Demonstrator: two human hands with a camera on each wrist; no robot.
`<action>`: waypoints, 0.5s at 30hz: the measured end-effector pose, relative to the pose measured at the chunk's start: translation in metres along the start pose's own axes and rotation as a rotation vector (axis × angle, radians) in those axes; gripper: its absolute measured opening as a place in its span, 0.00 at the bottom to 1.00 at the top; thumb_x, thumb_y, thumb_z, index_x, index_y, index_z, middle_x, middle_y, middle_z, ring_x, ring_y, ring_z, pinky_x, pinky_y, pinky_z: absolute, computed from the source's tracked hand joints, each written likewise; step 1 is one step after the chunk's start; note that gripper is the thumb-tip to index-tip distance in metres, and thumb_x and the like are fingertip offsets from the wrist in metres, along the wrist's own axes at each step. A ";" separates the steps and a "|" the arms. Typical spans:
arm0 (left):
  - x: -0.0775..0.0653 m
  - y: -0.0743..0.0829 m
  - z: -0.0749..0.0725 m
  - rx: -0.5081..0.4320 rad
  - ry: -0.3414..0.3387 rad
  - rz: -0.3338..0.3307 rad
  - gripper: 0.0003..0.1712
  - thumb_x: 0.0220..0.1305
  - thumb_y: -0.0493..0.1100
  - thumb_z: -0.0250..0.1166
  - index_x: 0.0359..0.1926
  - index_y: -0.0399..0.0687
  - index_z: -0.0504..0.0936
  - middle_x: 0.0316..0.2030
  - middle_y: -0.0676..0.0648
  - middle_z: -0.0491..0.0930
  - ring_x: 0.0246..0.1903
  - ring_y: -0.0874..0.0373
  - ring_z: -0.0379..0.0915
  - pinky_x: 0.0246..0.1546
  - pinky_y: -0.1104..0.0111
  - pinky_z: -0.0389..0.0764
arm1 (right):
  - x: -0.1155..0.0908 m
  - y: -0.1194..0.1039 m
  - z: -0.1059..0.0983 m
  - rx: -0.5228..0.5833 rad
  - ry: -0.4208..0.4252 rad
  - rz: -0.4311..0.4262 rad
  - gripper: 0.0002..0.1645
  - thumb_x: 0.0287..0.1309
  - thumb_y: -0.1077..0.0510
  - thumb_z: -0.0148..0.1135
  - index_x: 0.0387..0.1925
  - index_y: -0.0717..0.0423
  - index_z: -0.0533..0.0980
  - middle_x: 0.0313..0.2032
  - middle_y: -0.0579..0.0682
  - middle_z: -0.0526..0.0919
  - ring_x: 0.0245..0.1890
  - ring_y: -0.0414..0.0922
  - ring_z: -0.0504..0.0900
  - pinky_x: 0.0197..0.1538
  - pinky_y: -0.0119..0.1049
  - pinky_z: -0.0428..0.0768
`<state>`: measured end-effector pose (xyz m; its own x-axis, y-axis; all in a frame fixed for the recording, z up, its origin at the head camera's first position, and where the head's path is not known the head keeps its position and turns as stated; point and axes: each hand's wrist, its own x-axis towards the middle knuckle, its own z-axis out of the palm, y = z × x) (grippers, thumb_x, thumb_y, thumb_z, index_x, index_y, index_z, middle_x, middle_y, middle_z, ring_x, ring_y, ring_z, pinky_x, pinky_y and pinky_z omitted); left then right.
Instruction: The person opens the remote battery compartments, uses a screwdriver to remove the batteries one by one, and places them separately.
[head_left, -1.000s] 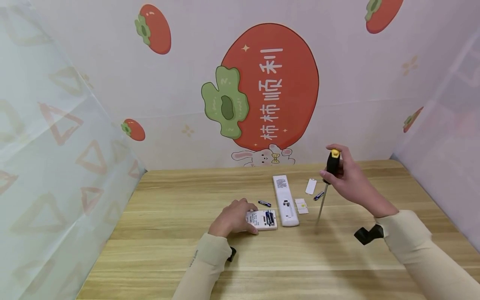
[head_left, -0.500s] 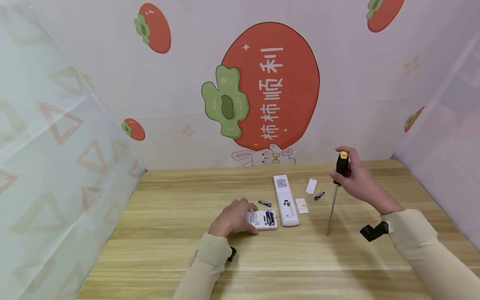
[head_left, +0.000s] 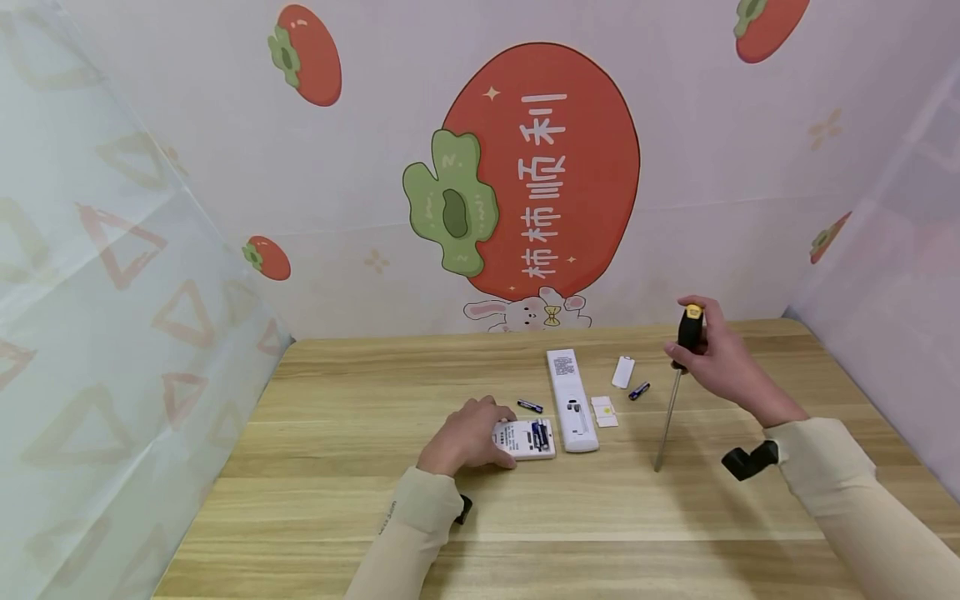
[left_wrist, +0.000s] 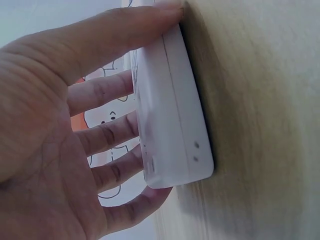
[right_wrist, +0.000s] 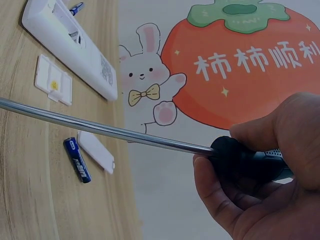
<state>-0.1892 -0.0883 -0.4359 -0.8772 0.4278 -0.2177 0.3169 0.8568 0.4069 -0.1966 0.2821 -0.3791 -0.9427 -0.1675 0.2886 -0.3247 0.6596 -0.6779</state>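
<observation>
My left hand holds a small white remote control lying on the table, thumb along the near side and fingers at the far side. Two batteries show in its uncovered compartment. In the left wrist view, the remote's edge sits between thumb and fingers. My right hand grips the black-and-yellow handle of a screwdriver, its long metal shaft pointing down toward the table. The right wrist view shows the shaft running out to the left, its tip out of frame.
Right of the small remote lies a longer white remote with its battery slot uncovered. Near it are one loose battery, another battery, a white cover and a second cover with a yellow mark. Patterned walls enclose the table.
My right hand has moved right and slightly toward me with the screwdriver, slowing in the last half second. The left hand and the small remote have stayed in place.
</observation>
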 end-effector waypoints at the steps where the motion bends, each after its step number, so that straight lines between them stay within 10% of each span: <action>1: 0.000 0.000 0.000 0.005 0.001 0.001 0.35 0.45 0.51 0.84 0.57 0.53 0.84 0.44 0.52 0.76 0.43 0.55 0.66 0.49 0.56 0.73 | 0.000 0.000 0.000 0.002 0.002 -0.001 0.41 0.68 0.67 0.61 0.72 0.63 0.49 0.30 0.61 0.83 0.28 0.51 0.85 0.28 0.35 0.77; 15: 0.001 -0.001 -0.003 -0.023 -0.051 0.009 0.35 0.50 0.52 0.82 0.59 0.50 0.84 0.46 0.52 0.76 0.44 0.56 0.67 0.49 0.60 0.73 | -0.003 -0.005 -0.001 0.014 0.014 -0.002 0.41 0.68 0.65 0.62 0.73 0.61 0.50 0.29 0.60 0.83 0.27 0.47 0.84 0.27 0.35 0.76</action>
<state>-0.1919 -0.0897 -0.4336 -0.8546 0.4502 -0.2587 0.3157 0.8461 0.4295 -0.1922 0.2797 -0.3762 -0.9408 -0.1590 0.2994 -0.3281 0.6487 -0.6866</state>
